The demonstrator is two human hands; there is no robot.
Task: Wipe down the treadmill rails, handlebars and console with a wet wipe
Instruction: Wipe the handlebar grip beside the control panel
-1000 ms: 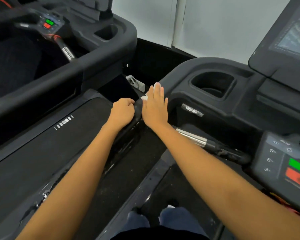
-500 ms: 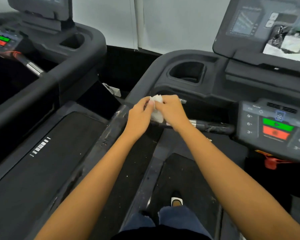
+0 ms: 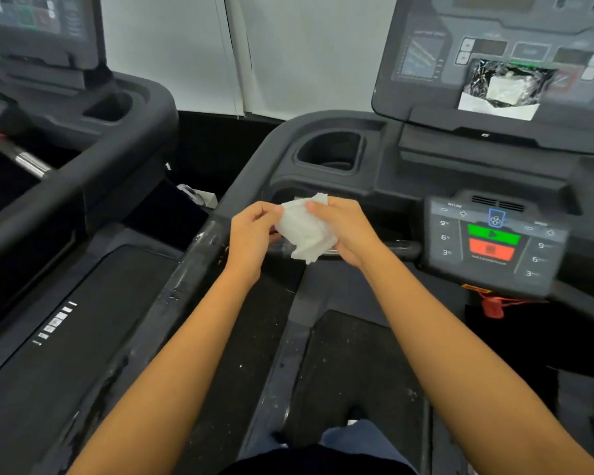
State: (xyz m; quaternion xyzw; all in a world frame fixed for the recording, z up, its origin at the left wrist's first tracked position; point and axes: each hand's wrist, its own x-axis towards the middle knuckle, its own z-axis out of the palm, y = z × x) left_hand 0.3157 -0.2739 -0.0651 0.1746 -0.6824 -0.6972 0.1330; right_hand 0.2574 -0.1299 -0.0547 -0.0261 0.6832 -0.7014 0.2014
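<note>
We have the wet wipe (image 3: 306, 231) in both hands, held in the air just above the short inner handlebar (image 3: 403, 249), left of the control pad (image 3: 494, 241). Left hand (image 3: 252, 234) pinches the wipe's left edge with the fingertips, narrow grip; right hand (image 3: 348, 229) is closed on its right side, thumb on top. The wipe is bunched and crumpled, so we judge it light, limp and damp: no stiffness, it takes whatever shape we press it into, and it probably tears if we drag it over a sharp edge. Best hold looks like a flat pad under the palm or fingers rather than by a corner; for the round handlebar, wrap it around and slide. We read this as refolding to get a clean face. The left side rail (image 3: 199, 265) nearby looks scuffed or streaked; wet or worn, we can't tell. The upper console screen (image 3: 426, 63), far right, has a dark wipe packet (image 3: 508, 87) resting against it, which needs moving before that surface gets done. Cup holder (image 3: 330, 152) sits just beyond the hands.
</note>
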